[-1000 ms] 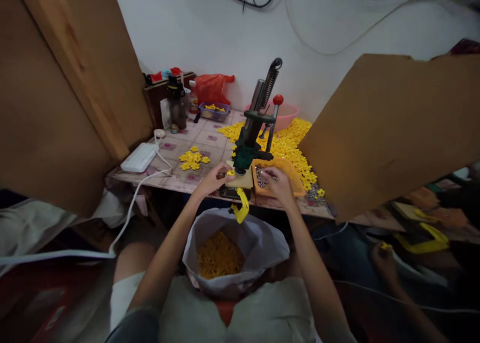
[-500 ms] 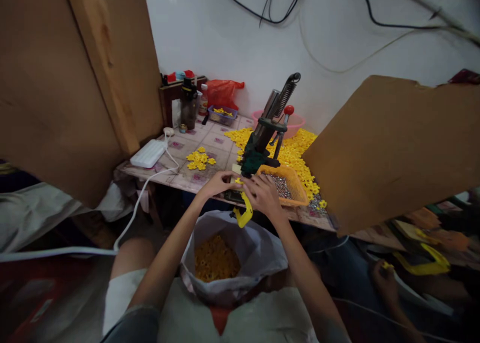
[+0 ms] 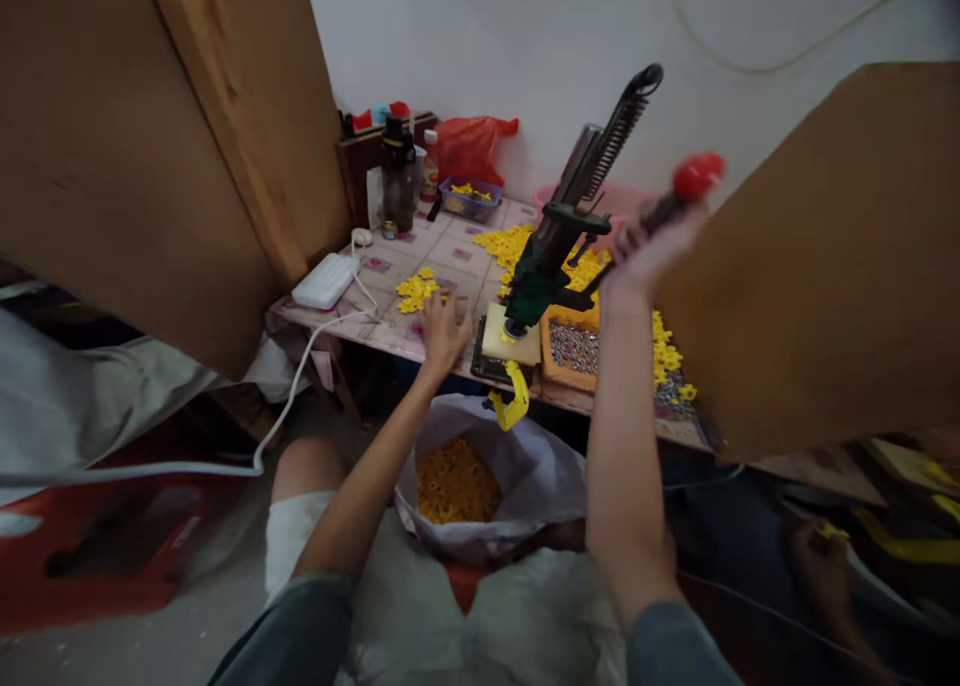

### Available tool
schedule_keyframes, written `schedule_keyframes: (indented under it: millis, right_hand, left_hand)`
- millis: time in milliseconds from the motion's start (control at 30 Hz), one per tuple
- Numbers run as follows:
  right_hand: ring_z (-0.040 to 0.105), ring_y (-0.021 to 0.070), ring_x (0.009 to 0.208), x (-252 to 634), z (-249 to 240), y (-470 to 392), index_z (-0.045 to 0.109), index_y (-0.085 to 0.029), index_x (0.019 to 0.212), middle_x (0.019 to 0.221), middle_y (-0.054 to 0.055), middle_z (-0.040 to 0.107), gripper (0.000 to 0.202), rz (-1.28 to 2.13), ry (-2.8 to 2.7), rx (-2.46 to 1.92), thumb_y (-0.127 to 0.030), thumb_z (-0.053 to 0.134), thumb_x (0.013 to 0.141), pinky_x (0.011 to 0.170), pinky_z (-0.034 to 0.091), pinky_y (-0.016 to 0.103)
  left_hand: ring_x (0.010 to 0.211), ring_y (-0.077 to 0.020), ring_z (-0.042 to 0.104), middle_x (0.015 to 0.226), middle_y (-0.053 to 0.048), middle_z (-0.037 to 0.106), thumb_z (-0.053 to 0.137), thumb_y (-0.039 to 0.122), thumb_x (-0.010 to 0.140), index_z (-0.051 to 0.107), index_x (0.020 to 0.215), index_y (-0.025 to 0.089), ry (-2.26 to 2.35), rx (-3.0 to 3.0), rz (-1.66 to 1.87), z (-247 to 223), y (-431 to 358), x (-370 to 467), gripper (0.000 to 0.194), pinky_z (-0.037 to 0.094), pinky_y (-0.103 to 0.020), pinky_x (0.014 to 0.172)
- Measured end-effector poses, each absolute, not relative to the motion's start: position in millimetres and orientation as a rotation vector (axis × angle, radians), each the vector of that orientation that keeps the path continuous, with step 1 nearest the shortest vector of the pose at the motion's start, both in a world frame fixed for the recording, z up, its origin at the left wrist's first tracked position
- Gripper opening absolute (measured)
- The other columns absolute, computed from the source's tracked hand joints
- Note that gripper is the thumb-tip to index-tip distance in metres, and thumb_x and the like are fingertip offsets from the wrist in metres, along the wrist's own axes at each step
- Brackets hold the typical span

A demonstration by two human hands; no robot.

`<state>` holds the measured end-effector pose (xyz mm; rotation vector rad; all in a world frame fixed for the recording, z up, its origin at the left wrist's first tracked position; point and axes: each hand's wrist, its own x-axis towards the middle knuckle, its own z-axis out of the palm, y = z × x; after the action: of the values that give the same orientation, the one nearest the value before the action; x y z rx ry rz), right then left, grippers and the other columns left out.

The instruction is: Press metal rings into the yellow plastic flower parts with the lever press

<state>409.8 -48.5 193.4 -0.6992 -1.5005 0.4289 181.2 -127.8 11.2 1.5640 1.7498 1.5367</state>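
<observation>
My right hand (image 3: 646,258) is wrapped round the lever (image 3: 660,212) of a dark green hand press (image 3: 541,271), below its blurred red knob (image 3: 697,176). The press head is down over a pale square block (image 3: 525,348), where a bit of yellow shows beneath it. My left hand (image 3: 448,334) has its fingers apart and bent, beside a small heap of yellow flower-shaped plastic pieces (image 3: 415,291). Whether its fingertips touch a piece I cannot tell. A yellow clamp (image 3: 516,401) hangs at the table edge below the block.
An orange basket (image 3: 551,374) of small metal parts stands right of the press. Behind it lies a large spread of yellow pieces (image 3: 510,246). An open white sack (image 3: 540,476) holding pieces sits between my knees. Cardboard (image 3: 810,266) borders the right side; a co-worker's hand (image 3: 821,561) shows beyond.
My hands were together at the block under the press. My right hand has gone up and right onto the lever, which has swung forward. My left hand has moved left toward the small heap.
</observation>
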Motion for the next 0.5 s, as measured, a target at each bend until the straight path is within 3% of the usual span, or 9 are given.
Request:
schedule_keyframes:
  millis: [67,133,233,300,333,400,500]
  right_hand:
    - [0.056,0.0159,0.066,409.1,177.3,-103.5,0.057,-0.022,0.092,0.076,0.002,0.049,0.065,0.422,-1.391,-0.552,-0.069,0.016,0.113,0.064,0.045,0.031]
    - [0.061,0.0211,0.072,413.9,167.6,-140.0,0.06,-0.026,0.094,0.077,0.005,0.053,0.062,0.379,-1.431,-0.584,-0.07,0.021,0.111,0.071,0.051,0.036]
    - [0.07,0.0291,0.114,435.9,154.2,-147.9,0.066,-0.028,0.129,0.118,0.013,0.07,0.065,0.217,-1.614,-0.912,-0.075,0.024,0.11,0.104,0.055,0.046]
    - [0.059,0.0348,0.142,460.1,135.5,-136.1,0.061,-0.024,0.146,0.146,0.018,0.064,0.07,0.18,-1.754,-1.216,-0.076,0.034,0.107,0.122,0.046,0.054]
    - [0.055,0.0384,0.147,473.2,122.5,-129.8,0.062,-0.021,0.146,0.151,0.021,0.062,0.073,0.206,-1.824,-1.374,-0.076,0.038,0.105,0.125,0.042,0.058]
    - [0.058,0.0447,0.143,496.8,93.4,-120.9,0.071,-0.017,0.133,0.144,0.027,0.066,0.073,0.324,-1.956,-1.653,-0.076,0.042,0.103,0.122,0.043,0.062]
    - [0.068,0.0411,0.127,515.5,60.2,-116.9,0.08,-0.022,0.109,0.127,0.021,0.076,0.054,0.496,-2.179,-1.745,-0.067,0.049,0.104,0.116,0.05,0.056]
  left_hand:
    - [0.153,-0.0464,0.043,0.167,-0.025,0.048,0.058,0.033,0.103,0.065,0.15,0.014,2.159,1.477,1.474,10.2,-128.6,184.2,0.051,0.037,-0.062,0.124]
    - [0.16,-0.0503,0.034,0.175,-0.027,0.037,0.058,0.028,0.101,0.054,0.162,0.011,2.327,1.506,1.316,7.6,-127.9,188.9,0.064,0.027,-0.069,0.129]
    - [0.167,-0.0486,0.025,0.179,-0.026,0.033,0.056,0.027,0.101,0.043,0.171,0.009,2.294,1.681,1.182,2.9,-122.7,196.2,0.073,0.019,-0.069,0.133]
    - [0.17,-0.0454,0.019,0.18,-0.024,0.033,0.053,0.027,0.103,0.042,0.172,0.011,2.24,1.771,1.171,0.9,-117.3,199.5,0.072,0.014,-0.067,0.136]
    - [0.171,-0.0441,0.019,0.18,-0.024,0.033,0.052,0.027,0.103,0.043,0.171,0.011,2.211,1.807,1.167,0.4,-114.7,200.4,0.071,0.013,-0.066,0.136]
    - [0.169,-0.0437,0.024,0.177,-0.025,0.038,0.05,0.024,0.103,0.048,0.168,0.009,2.161,1.845,1.158,0.0,-110.6,201.0,0.066,0.013,-0.065,0.137]
    - [0.161,-0.0455,0.037,0.165,-0.028,0.051,0.048,0.02,0.103,0.06,0.156,0.007,2.106,1.862,1.144,-0.5,-109.2,198.6,0.056,0.023,-0.064,0.133]
